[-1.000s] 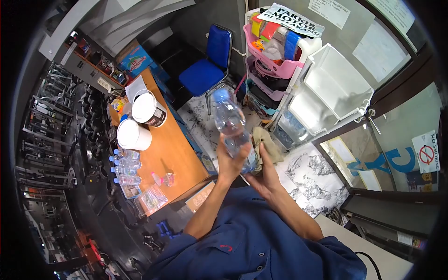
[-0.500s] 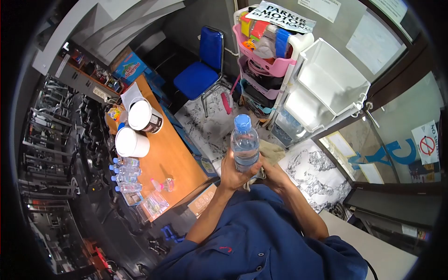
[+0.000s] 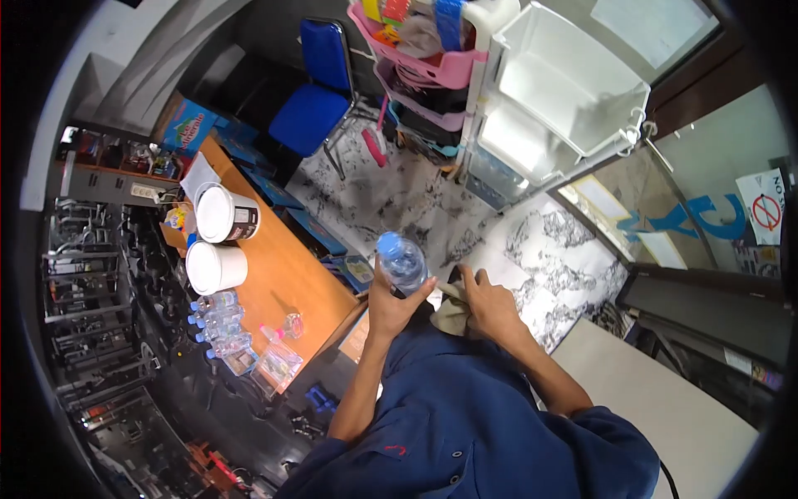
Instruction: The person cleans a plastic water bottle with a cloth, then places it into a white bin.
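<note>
1. While the person stands beside the wooden desk (image 3: 291, 283), their left hand (image 3: 389, 306) is wrapped round a blue-capped water bottle (image 3: 402, 264), held upright before the chest.
2. Their right hand (image 3: 492, 306) clutches a crumpled cloth (image 3: 453, 314) just beside the bottle's base.

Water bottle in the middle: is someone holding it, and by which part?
Yes. The left hand grips the water bottle around its lower body. The right hand lies over a beige cloth; its grip is hidden.
</note>
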Action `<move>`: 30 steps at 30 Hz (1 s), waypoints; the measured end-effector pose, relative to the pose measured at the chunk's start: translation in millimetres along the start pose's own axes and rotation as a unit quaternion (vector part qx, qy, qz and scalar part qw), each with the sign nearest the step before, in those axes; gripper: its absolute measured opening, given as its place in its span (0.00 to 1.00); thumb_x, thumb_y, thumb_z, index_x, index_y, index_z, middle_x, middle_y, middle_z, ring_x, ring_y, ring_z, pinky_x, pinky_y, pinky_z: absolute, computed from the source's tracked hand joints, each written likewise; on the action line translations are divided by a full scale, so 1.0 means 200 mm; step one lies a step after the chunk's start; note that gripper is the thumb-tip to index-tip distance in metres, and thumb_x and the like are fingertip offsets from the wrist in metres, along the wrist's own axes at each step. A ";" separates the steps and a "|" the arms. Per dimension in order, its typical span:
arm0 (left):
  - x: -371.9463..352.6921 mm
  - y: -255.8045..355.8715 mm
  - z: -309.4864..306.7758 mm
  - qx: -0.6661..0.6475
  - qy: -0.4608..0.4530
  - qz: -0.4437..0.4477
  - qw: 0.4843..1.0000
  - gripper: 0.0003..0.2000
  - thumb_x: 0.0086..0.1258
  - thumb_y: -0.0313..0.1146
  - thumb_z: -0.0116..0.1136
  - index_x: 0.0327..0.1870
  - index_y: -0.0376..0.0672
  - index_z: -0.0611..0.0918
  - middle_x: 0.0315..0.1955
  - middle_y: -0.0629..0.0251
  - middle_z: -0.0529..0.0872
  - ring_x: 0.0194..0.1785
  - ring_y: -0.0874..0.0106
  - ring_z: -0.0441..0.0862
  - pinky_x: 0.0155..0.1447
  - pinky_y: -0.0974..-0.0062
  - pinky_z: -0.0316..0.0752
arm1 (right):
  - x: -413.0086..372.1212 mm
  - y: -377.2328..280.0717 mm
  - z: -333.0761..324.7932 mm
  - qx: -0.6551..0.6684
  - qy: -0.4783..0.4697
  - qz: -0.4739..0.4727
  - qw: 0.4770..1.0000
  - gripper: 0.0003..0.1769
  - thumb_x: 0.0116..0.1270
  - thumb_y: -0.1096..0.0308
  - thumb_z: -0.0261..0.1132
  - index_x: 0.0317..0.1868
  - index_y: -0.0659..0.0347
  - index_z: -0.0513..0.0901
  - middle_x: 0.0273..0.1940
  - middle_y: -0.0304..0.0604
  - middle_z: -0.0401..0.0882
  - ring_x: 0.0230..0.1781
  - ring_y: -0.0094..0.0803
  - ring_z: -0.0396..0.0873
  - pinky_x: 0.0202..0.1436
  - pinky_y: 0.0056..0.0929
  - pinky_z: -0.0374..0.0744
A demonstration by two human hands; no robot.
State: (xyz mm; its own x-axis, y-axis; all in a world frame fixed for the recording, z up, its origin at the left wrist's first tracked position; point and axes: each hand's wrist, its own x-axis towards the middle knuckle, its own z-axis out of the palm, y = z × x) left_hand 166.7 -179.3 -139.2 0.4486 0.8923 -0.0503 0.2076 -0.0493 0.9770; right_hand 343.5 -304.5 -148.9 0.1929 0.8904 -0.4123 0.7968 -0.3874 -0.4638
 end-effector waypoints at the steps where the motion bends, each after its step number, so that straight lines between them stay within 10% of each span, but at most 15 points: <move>1: 0.01 -0.02 0.02 -0.005 -0.009 -0.005 1.000 0.28 0.64 0.36 0.84 0.61 0.36 0.81 0.50 0.57 0.91 0.53 0.69 0.89 0.58 0.68 0.82 | 0.01 0.02 0.01 0.001 0.020 -0.040 0.999 0.58 0.49 0.67 0.79 0.80 0.60 0.60 0.53 0.60 0.77 0.32 0.61 0.87 0.34 0.52 0.87; 5: 0.04 -0.03 0.10 0.032 -0.049 -0.014 0.998 0.31 0.61 0.28 0.83 0.65 0.36 0.81 0.58 0.60 0.88 0.57 0.72 0.86 0.62 0.72 0.80 | 0.08 0.00 -0.03 0.030 0.015 -0.025 0.999 0.66 0.48 0.63 0.78 0.87 0.56 0.53 0.50 0.56 0.79 0.31 0.57 0.87 0.32 0.52 0.86; 10: 0.10 -0.11 0.23 0.041 -0.075 -0.037 0.996 0.32 0.60 0.24 0.82 0.66 0.36 0.80 0.61 0.60 0.87 0.60 0.72 0.85 0.65 0.72 0.79 | 0.27 0.03 0.09 0.112 0.137 -0.035 0.984 0.50 0.54 0.57 0.73 0.81 0.49 0.70 0.37 0.46 0.82 0.28 0.53 0.86 0.29 0.48 0.83; 16: 0.27 -0.32 0.32 0.092 -0.140 -0.027 0.985 0.38 0.52 0.22 0.78 0.70 0.45 0.79 0.79 0.56 0.70 0.84 0.50 0.65 0.84 0.50 0.65 | 0.53 0.20 0.36 0.221 0.207 -0.025 0.953 0.39 0.56 0.57 0.76 0.71 0.52 0.80 0.48 0.47 0.90 0.36 0.50 0.90 0.32 0.41 0.85; 19: 0.43 -0.60 0.37 0.117 -0.236 -0.005 0.965 0.44 0.54 0.26 0.79 0.77 0.46 0.74 0.83 0.58 0.66 0.88 0.51 0.57 0.89 0.43 0.51 | 0.71 0.40 0.70 0.422 0.207 0.054 0.881 0.29 0.68 0.60 0.73 0.68 0.57 0.81 0.57 0.45 0.91 0.44 0.39 0.93 0.46 0.33 0.89; 23: 0.59 -0.90 0.49 0.172 -0.267 0.024 0.948 0.53 0.59 0.35 0.81 0.86 0.43 0.62 0.85 0.53 0.63 0.88 0.50 0.57 0.90 0.45 0.45 | 0.94 0.93 1.43 0.679 0.154 0.065 0.715 0.40 0.84 0.51 0.61 0.85 0.60 0.58 0.80 0.49 0.66 0.79 0.36 0.68 0.81 0.44 0.71; 26: 0.57 -1.19 0.48 0.142 -0.230 -0.003 0.963 0.50 0.63 0.36 0.80 0.85 0.41 0.63 0.84 0.51 0.65 0.88 0.51 0.58 0.89 0.47 0.47 | 1.30 1.17 1.54 0.392 0.331 0.130 0.848 0.36 0.77 0.49 0.64 0.78 0.60 0.70 0.78 0.56 0.69 0.79 0.49 0.67 0.83 0.54 0.61; 29: 0.42 -1.52 0.39 0.125 -0.217 -0.122 0.960 0.44 0.70 0.37 0.76 0.85 0.40 0.64 0.78 0.48 0.74 0.82 0.50 0.68 0.84 0.52 0.62 | 1.69 1.45 1.57 0.194 0.456 0.225 0.839 0.34 0.71 0.48 0.66 0.71 0.60 0.81 0.76 0.62 0.73 0.79 0.62 0.66 0.86 0.64 0.52; 30: 0.33 -1.62 0.34 0.111 -0.213 -0.170 0.956 0.43 0.71 0.38 0.75 0.84 0.40 0.64 0.76 0.48 0.76 0.81 0.48 0.70 0.82 0.54 0.66 | 1.79 1.54 1.55 0.166 0.490 0.256 0.817 0.27 0.68 0.50 0.69 0.57 0.62 0.84 0.61 0.62 0.79 0.63 0.61 0.73 0.72 0.60 0.63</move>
State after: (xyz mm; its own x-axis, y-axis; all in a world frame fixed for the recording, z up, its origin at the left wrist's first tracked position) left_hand 187.8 -135.0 -473.4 0.6256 0.6124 -0.4833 0.5628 0.0747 0.8232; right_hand 479.6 -179.9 -682.0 0.9470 0.2931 0.1312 0.3009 -0.6674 -0.6812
